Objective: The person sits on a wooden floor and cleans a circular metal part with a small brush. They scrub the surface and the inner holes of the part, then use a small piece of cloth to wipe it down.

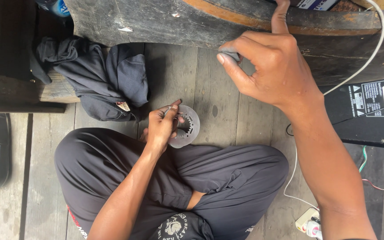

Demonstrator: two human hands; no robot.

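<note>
Head view: right hand (272,66) item obscured.

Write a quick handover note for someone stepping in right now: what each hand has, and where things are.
Left hand: grips a grey toothed metal ring above the lap, over the plank floor.
Right hand: raised, pinching a small grey piece between thumb and fingers, near the dark curved board.
Nearby: dark cloth on the left, white cable on the right.
Done and left: cannot tell.
</note>
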